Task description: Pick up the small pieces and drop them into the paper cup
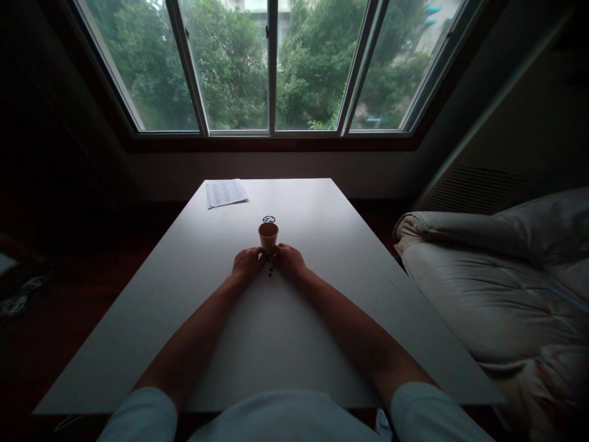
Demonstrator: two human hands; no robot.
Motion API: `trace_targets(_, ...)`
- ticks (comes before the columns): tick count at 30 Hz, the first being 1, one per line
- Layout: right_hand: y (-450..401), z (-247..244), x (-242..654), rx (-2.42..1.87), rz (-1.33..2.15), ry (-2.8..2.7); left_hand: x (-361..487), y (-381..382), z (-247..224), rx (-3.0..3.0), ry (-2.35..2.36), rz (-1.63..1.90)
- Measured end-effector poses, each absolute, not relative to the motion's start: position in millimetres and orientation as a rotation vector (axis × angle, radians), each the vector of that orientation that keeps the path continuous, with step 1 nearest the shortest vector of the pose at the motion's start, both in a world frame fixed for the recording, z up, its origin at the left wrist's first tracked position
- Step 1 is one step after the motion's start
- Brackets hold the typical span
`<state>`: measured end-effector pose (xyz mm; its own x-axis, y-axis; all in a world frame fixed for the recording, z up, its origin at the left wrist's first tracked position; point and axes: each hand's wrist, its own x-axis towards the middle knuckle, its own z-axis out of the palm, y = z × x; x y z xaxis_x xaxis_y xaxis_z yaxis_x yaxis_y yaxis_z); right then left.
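A small paper cup (269, 240) stands upright on the white table (276, 344), its brown mouth facing up. The person leans both bare forearms across the tabletop toward it, so that the two hands meet it low down, one on each side. The left hand (247, 263) is at the cup's left, knuckles up, fingers bent inward and bunched rather than spread, their tips close by its base. The right hand (289, 262) mirrors it at the cup's right, also curled in, with its fingertips just beside the base. From where I stand the light is dim and the fingers hide their own tips, so I cannot tell whether either hand pinches the cup or something small next to it.

On the near side of the cup, between the hands, a few dark little pieces (270, 270) lie scattered on the tabletop. Just beyond the cup sits a small dark-rimmed object (269, 219). Farther off, beyond the cup and to its left, some printed papers (226, 193) rest by the table's far edge. Well beyond the cup is a wide window (237, 67) full of green trees, and well to its right a pale padded seat (451, 294) stands beside the table.
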<state>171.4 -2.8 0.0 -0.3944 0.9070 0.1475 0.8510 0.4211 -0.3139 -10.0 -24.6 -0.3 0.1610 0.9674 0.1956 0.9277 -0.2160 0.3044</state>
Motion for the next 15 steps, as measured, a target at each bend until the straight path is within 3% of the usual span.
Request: trace_targets(15, 21, -23, 180, -1.248, 0.494, -1.830, -5, -29, 4, 2.300, 1.813, 0.472)
